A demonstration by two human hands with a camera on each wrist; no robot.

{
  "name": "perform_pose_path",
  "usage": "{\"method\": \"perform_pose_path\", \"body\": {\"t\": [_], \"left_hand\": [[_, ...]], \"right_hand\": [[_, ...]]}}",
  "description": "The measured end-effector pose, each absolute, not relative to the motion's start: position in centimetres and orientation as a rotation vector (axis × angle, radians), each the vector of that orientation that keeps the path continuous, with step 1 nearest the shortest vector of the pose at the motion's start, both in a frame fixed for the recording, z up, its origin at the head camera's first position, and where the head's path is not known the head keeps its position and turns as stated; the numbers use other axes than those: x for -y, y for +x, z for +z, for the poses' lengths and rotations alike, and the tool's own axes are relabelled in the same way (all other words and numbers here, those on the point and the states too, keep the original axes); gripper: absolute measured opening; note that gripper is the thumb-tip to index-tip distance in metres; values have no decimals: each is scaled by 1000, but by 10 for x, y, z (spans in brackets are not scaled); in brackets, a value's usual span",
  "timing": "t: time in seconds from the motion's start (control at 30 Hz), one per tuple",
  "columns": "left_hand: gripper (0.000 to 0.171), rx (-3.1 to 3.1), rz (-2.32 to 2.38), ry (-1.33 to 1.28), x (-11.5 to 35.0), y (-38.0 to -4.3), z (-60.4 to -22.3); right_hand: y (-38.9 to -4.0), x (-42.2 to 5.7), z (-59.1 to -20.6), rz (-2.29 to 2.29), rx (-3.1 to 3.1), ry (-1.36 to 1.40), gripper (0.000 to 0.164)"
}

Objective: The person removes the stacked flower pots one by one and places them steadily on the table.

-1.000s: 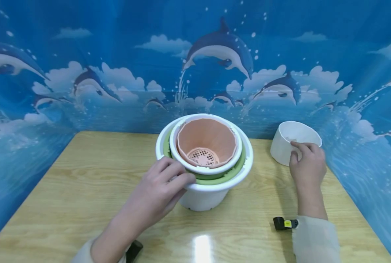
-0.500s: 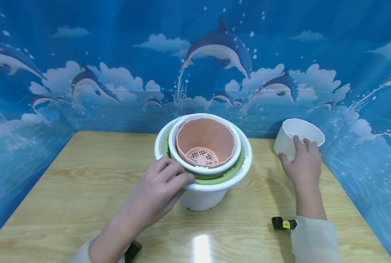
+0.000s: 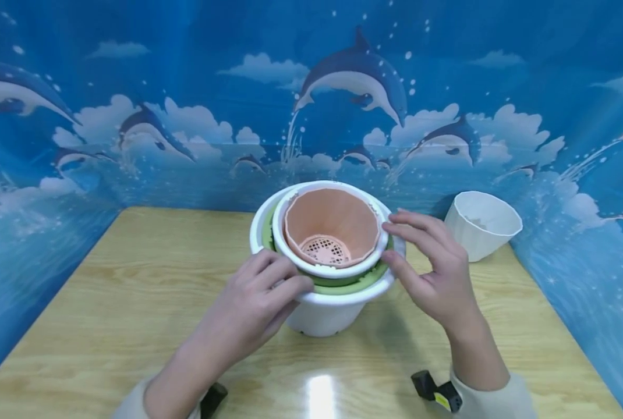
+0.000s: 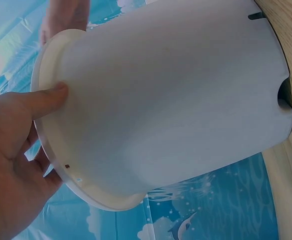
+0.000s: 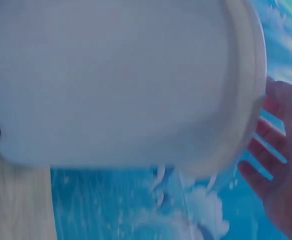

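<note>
A nest of flowerpots stands upright on the table: a large white pot (image 3: 322, 319) outermost, then a green pot (image 3: 361, 283), a smaller white pot (image 3: 311, 269), and a salmon-pink pot (image 3: 329, 212) with a grid in its base. My left hand (image 3: 259, 299) grips the large pot's rim at the front left; the left wrist view shows its thumb (image 4: 51, 99) pressed under that rim. On the right side my right hand (image 3: 439, 265) hovers over the rims, fingers spread and gently bent. Whether its fingertips touch the inner white pot is unclear.
At the back right of the wooden table (image 3: 149, 279) a separate white pot (image 3: 476, 238) sits tilted, with something pale inside. A blue dolphin-print curtain (image 3: 196, 116) encloses the back and sides.
My right hand has let go of the separate white pot and moved left to the nested pots. That pot has shifted slightly right. My left hand keeps its grip on the rim.
</note>
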State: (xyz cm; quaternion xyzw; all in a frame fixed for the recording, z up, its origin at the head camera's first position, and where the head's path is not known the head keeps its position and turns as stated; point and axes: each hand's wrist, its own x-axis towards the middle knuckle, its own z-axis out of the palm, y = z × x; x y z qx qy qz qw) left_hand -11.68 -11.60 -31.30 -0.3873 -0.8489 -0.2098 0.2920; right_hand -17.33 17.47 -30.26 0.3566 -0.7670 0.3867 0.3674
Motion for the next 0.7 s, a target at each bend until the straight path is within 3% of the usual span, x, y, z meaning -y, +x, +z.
{"method": "perform_pose_path", "body": {"t": [0.2, 0.37, 0.7], "left_hand": [[15, 2271, -541, -1034, 116, -117, -312], [14, 2269, -542, -1031, 115, -117, -312], [13, 2238, -555, -1041, 115, -118, -314]], "right_hand": [[-155, -148, -298, 924, 2003, 1123, 34], [-147, -144, -297, 806, 2163, 1091, 23], [-146, -128, -297, 820, 2007, 1044, 19]]}}
